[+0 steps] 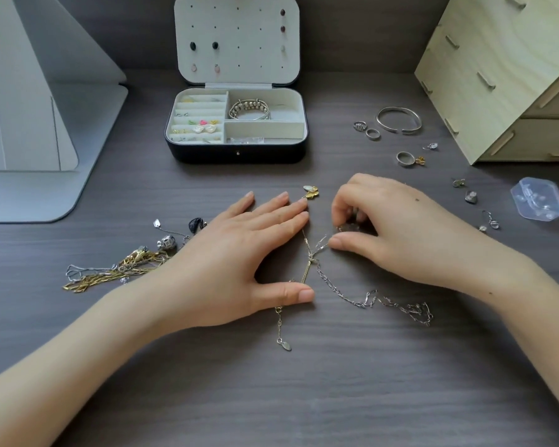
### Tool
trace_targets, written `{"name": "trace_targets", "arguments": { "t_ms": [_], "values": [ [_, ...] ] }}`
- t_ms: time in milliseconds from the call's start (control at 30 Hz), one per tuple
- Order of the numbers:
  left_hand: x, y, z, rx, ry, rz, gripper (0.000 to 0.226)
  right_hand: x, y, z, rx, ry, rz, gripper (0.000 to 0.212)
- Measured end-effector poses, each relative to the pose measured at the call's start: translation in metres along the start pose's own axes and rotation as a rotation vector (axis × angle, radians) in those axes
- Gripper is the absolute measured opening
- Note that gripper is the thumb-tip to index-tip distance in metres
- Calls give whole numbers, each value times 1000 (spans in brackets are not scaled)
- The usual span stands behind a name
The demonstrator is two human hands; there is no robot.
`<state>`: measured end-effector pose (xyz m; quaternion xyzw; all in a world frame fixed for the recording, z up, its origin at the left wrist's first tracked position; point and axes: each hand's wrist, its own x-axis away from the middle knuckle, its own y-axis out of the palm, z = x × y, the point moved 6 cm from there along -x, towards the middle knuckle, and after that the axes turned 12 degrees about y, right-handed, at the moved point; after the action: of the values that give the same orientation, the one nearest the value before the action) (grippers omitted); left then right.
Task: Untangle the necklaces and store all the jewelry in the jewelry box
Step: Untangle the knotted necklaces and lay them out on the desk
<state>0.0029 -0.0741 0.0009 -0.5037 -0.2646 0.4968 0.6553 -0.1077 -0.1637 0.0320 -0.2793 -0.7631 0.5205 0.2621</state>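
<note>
L hand (pixel 239 253) flat on gold chain (pixel 305 272) | R hand (pixel 400 230) pinching silver chain (pixel 368 298)

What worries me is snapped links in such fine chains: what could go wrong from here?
1. The right hand pinches the silver chain beside the knot while the left hand lies flat over the gold chain. A hard pull might tighten the knot or break a link.
2. The left forearm lies close to the tangled pile; a careless sweep could drag it into worse knots.
</note>
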Motion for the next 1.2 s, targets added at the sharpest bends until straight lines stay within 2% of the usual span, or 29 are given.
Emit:
{"name": "trace_targets", "arguments": {
  "t_ms": [233, 700, 833, 900, 1033, 1200],
  "values": [
    [1, 1, 1, -25, -6, 18, 90, 6, -7, 10, -184, 46, -85, 19],
    [1, 0, 2, -31, -5, 34, 93, 3, -1, 4, -219, 54, 14, 9],
    [2, -3, 2, 65, -16, 74, 93, 3, 2, 4, -245, 50, 34, 13],
    [3, -9, 2, 108, -39, 127, 80, 3, 0, 4, -220, 26, 92, 13],
    [8, -26, 4, -33, -45, 236, 28, 5, -9, -2, -178, -14, 204, 6],
    [8, -29, 3, -226, -3, 244, 52, 2, 2, -12, -136, 30, 47, 11]
  ]
}}
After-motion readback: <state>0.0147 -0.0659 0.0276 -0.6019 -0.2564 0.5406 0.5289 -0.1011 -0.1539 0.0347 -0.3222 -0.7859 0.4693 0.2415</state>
